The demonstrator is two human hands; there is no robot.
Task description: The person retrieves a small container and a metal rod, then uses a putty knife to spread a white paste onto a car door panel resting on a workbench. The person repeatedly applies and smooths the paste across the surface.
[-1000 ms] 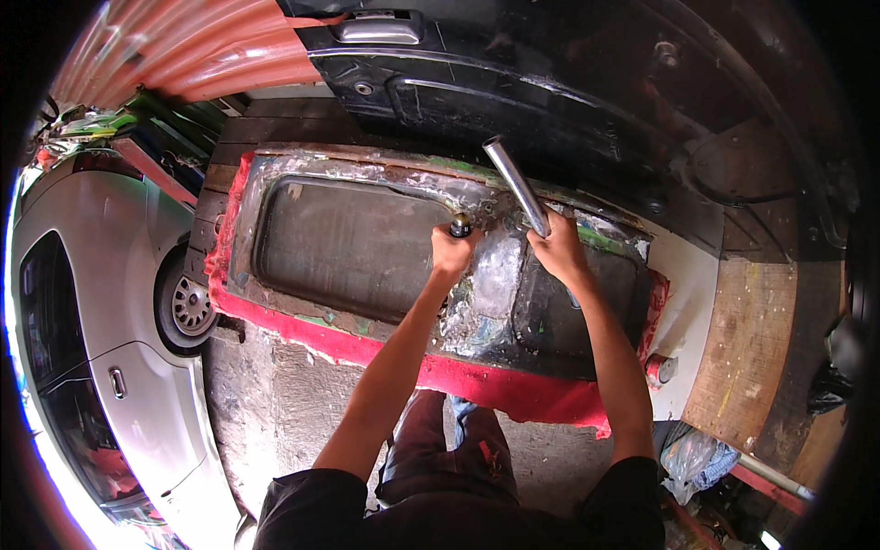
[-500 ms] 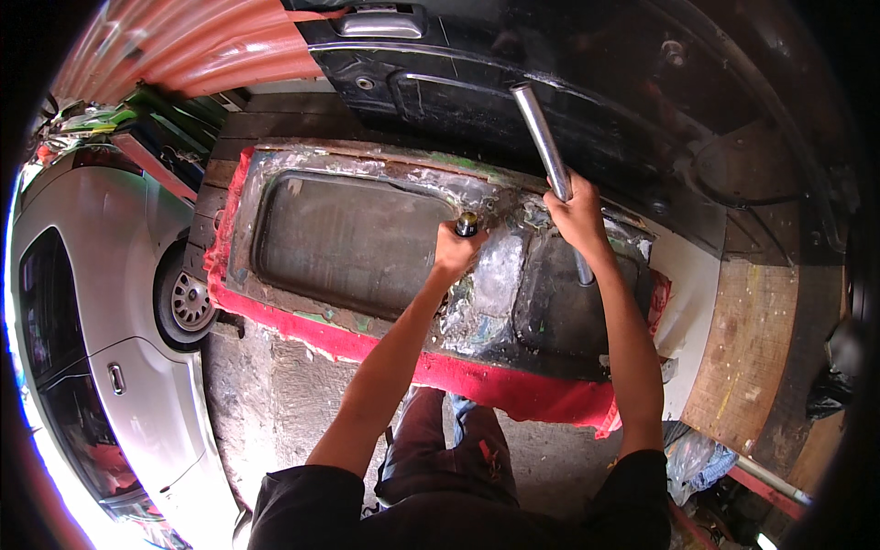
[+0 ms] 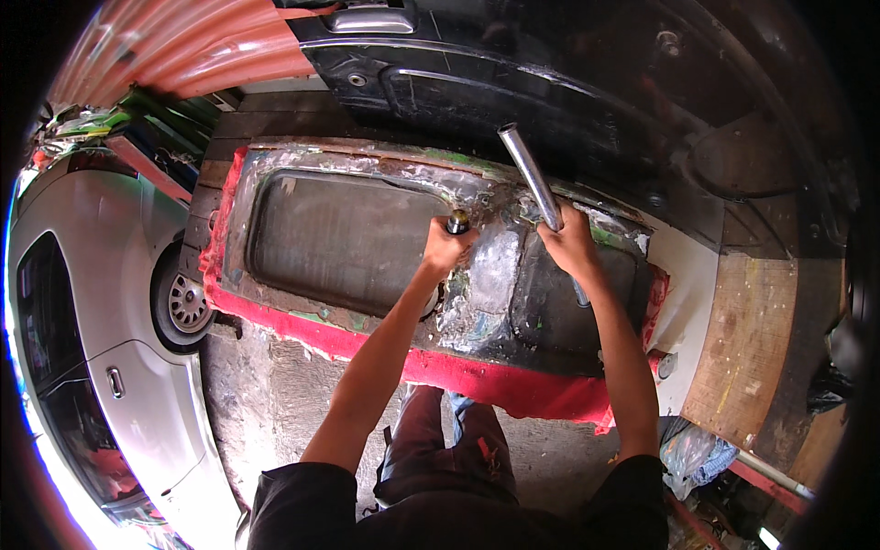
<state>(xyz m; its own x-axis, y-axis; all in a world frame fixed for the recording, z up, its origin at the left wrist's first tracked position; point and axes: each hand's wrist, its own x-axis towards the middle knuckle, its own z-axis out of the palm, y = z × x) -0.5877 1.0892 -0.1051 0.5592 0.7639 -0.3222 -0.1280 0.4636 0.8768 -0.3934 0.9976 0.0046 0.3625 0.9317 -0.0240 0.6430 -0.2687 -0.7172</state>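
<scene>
My left hand point(image 3: 446, 247) is closed round an upright, dark-handled tool point(image 3: 457, 221) whose round yellowish end shows above the thumb. Its lower part is hidden by the fist. A silvery metal pipe point(image 3: 530, 174) is gripped by my right hand point(image 3: 570, 242) around its middle. The pipe slants up and leftward, and its lower end emerges beside my wrist. Beneath both hands lies a worn vehicle panel point(image 3: 495, 266) with two dark, rounded recesses and scraped grey, rusty and green patches between them. Red cloth point(image 3: 513, 387) sticks out around the panel's edges.
A large black vehicle panel point(image 3: 587, 55) stands behind the work. On the left is a silver car point(image 3: 119, 302), with an orange corrugated sheet point(image 3: 183, 50) above it. A wooden board point(image 3: 747, 339) and plastic bags point(image 3: 687, 458) are at the right.
The pipe and my right hand have come down and slightly left, toward the panel. My left hand has shifted only slightly left with its tool.
</scene>
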